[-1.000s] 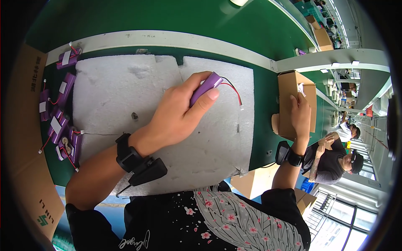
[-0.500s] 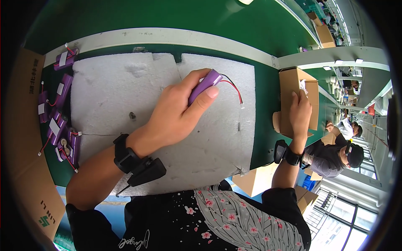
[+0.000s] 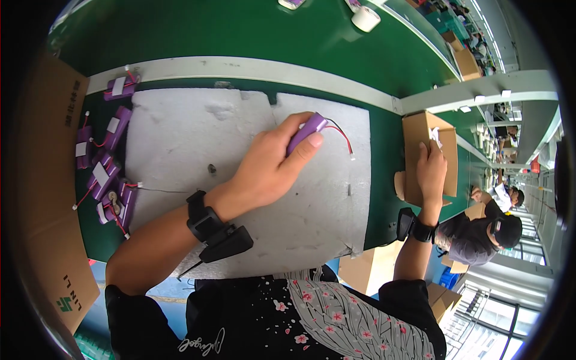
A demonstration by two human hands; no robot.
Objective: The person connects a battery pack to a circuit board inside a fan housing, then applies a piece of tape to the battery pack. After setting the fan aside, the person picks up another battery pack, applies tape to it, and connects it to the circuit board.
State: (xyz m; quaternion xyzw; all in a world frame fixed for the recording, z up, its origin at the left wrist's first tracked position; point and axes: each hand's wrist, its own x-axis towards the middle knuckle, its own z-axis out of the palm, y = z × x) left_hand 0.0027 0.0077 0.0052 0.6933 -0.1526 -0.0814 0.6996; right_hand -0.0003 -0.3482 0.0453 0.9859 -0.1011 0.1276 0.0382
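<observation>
My left hand (image 3: 273,165) is closed around a purple battery pack (image 3: 307,130) held just above the white foam pad (image 3: 180,138). The pack's red and black wires (image 3: 343,137) trail to the right and end in a small white plug. My right hand (image 3: 431,171) rests on the open top of a small cardboard box (image 3: 420,135) at the right, fingers reaching inside among white pieces. Both wrists wear black bands.
Several more purple battery packs (image 3: 105,165) with wires lie at the left of the pad on the green table. A large cardboard box (image 3: 45,192) stands at the far left. A tape roll (image 3: 365,18) sits at the back. Another person (image 3: 492,234) works at the right.
The left hand stays on the battery pack over the pad. My right hand has shifted slightly over the small box. The view has barely moved.
</observation>
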